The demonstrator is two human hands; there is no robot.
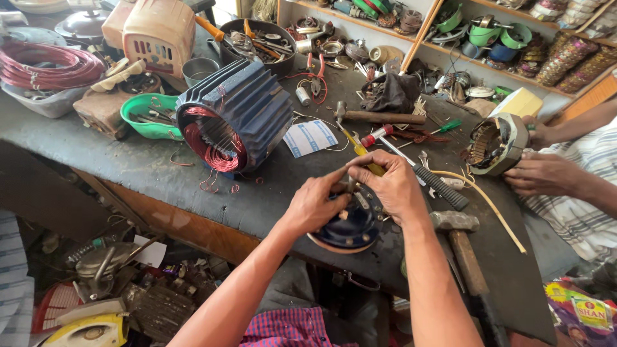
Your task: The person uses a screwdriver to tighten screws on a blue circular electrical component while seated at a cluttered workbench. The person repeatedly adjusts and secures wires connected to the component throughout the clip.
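My left hand [316, 204] grips the rim of a dark blue round motor end cover [352, 232] that rests on the workbench's [193, 186] front edge. My right hand [385, 183] is closed on a yellow-handled screwdriver [360, 151], whose tip points down into the cover's middle. The two hands touch above the cover and hide its centre. To the left stands a blue finned motor housing [239, 109] with red copper windings [211, 138] showing at its open end.
A hammer [464, 247] lies just right of my arm, another hammer [379, 117] further back. A co-worker's hands [546, 172] hold a stator [496, 144] at the right. A green bowl [149, 119], red wire coils [45, 67], pliers and cluttered shelves fill the back.
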